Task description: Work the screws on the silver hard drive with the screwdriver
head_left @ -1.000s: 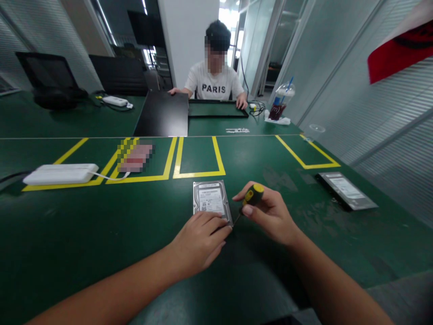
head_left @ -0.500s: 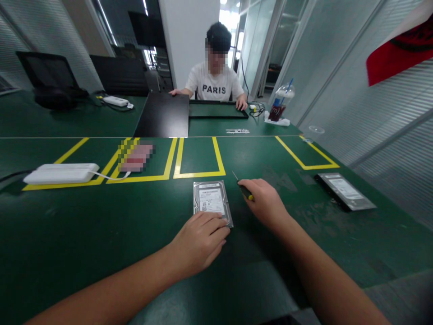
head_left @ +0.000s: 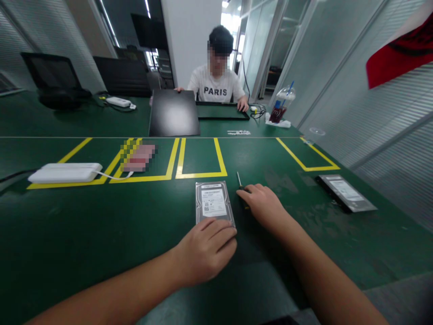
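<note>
A silver hard drive [head_left: 213, 201] with a white label lies flat on the green table [head_left: 84, 234] in front of me. My left hand [head_left: 206, 250] rests on its near edge, fingers curled and pressing down on the corner. My right hand [head_left: 264, 205] lies on the table just right of the drive, palm down over a screwdriver [head_left: 240, 182]. Only the screwdriver's thin shaft and a bit of black and yellow handle show past my fingers.
A second hard drive [head_left: 345, 192] lies at the right. A white power adapter [head_left: 66, 172] with cable sits at the left among yellow taped boxes [head_left: 199, 174]. Across the table a person [head_left: 216, 85] handles a black panel [head_left: 174, 118]; a drink cup [head_left: 280, 106] stands beyond.
My right hand held the screwdriver upright at the drive's corner, then laid it down flat on the table to the right. The person opposite has tilted the black panel up.
</note>
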